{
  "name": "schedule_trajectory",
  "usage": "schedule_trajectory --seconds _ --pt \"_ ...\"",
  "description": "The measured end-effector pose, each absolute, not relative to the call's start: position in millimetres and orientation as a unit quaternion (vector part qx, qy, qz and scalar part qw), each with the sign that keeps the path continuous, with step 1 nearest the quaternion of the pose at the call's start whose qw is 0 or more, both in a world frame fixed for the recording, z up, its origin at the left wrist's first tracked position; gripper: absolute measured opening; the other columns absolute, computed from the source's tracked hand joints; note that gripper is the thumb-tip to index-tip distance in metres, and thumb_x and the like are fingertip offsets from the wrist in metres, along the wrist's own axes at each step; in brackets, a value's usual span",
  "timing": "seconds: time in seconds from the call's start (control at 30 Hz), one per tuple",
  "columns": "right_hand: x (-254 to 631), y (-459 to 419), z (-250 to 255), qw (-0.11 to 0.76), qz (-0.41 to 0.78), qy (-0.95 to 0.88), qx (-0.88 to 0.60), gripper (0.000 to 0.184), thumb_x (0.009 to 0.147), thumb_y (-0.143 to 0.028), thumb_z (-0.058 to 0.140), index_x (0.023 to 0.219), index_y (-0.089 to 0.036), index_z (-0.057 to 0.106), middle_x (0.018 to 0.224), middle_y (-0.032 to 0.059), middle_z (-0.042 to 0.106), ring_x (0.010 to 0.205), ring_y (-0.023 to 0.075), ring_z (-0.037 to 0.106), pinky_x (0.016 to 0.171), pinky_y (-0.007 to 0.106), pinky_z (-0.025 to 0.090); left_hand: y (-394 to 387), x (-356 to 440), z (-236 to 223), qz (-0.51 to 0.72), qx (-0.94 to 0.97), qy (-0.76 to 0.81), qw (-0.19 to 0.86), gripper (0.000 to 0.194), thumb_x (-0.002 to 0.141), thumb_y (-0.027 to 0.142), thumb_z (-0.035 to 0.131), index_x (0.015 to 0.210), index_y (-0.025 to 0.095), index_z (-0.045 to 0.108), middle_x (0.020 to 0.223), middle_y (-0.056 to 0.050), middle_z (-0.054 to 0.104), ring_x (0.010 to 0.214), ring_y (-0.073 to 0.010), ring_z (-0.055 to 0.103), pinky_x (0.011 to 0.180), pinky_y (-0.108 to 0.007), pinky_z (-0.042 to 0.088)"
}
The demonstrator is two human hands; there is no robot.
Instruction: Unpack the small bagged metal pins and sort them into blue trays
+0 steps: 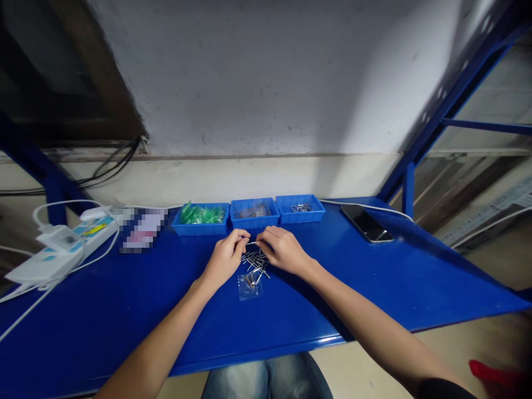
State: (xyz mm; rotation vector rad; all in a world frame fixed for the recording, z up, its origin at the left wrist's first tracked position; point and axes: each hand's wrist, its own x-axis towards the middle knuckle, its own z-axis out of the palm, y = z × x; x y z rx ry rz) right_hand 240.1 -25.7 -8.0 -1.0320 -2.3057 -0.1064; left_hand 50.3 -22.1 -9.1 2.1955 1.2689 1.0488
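Observation:
Between my two hands is a thin silvery metal rod (251, 243), held level. The fingers of my left hand (228, 254) pinch its left end. At its other end, the fingers of my right hand (285, 249) are closed around it. Just below the hands, a loose pile of slim metal rods (256, 263) lies on the blue table (174, 310). A small clear plastic bag (250, 291) with a few copper-coloured pieces rests against the near side of the pile. The rod's exact kind is too small to make out.
Behind my hands stand three blue bins: one with green plastic pieces (203, 215), one with clear bags (254, 210), one with small metal parts (301, 208). A phone (366, 223) lies to the right. At left are a white power strip (62, 252) and cables.

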Motion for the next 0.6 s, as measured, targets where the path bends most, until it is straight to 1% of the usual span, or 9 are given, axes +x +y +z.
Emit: schedule_trajectory --seconds 0.1,0.17,0.3,0.37,0.43,0.5,0.6 --pt "240 -26 -5 0.31 -0.034 -0.862 -0.399 0.019 0.094 -0.025 0.039 0.087 -0.017 0.055 0.079 0.0055 0.058 0.072 0.0156 0.051 0.067 0.027 0.037 -22 49 -10 0.383 0.794 0.437 0.181 0.013 0.086 0.029 0.049 0.09 0.02 0.057 0.073 0.002 0.062 0.067 -0.0119 0.058 0.065 -0.022 0.043" --pt "240 -27 -4 0.31 -0.027 -0.863 -0.397 0.018 0.094 -0.026 0.04 0.09 -0.017 0.055 0.08 0.0054 0.058 0.073 0.0155 0.052 0.069 0.026 0.038 -22 49 -10 0.381 0.802 0.432 0.16 0.014 0.087 0.028 0.048 0.083 0.02 0.059 0.077 0.001 0.064 0.072 -0.0127 0.059 0.068 -0.022 0.042" --pt "237 -30 -6 0.302 -0.036 -0.869 -0.389 0.017 0.092 -0.03 0.045 0.098 -0.017 0.055 0.087 0.0063 0.059 0.078 0.0159 0.053 0.07 0.027 0.038 -21 49 -9 0.368 0.796 0.455 0.152 0.022 0.089 0.029 0.043 0.079 0.019 0.06 0.07 0.0 0.063 0.069 -0.0139 0.059 0.066 -0.024 0.042" --pt "237 -31 -4 0.293 -0.055 -0.871 -0.389 0.019 0.093 -0.028 0.042 0.094 -0.018 0.057 0.084 0.0061 0.058 0.076 0.0157 0.053 0.069 0.027 0.038 -19 46 -8 0.346 0.802 0.46 0.163 0.027 0.09 0.031 0.04 0.079 0.019 0.062 0.066 0.0 0.063 0.066 -0.014 0.059 0.066 -0.024 0.042" --pt "242 -29 1 0.297 -0.073 -0.866 -0.395 0.022 0.094 -0.028 0.039 0.09 -0.018 0.059 0.081 0.006 0.058 0.075 0.0159 0.052 0.069 0.027 0.038 -15 41 -8 0.3 0.82 0.454 0.178 0.03 0.09 0.034 0.039 0.08 0.02 0.064 0.069 0.0 0.064 0.068 -0.0143 0.06 0.067 -0.025 0.042" --pt "254 -24 7 0.326 -0.093 -0.84 -0.424 0.025 0.093 -0.03 0.039 0.088 -0.017 0.06 0.079 0.0065 0.058 0.075 0.0167 0.053 0.07 0.028 0.038 -10 34 -10 0.251 0.834 0.456 0.183 0.029 0.087 0.04 0.043 0.083 0.022 0.066 0.075 0.0 0.065 0.068 -0.0146 0.059 0.065 -0.025 0.042" --pt "283 -8 15 0.394 -0.139 -0.735 -0.534 0.026 0.093 -0.031 0.038 0.093 -0.017 0.06 0.081 0.0082 0.06 0.078 0.0191 0.054 0.073 0.03 0.04 -4 27 -17 0.213 0.834 0.481 0.167 0.027 0.078 0.046 0.055 0.085 0.024 0.067 0.076 0.0 0.063 0.065 -0.0145 0.055 0.061 -0.025 0.041"
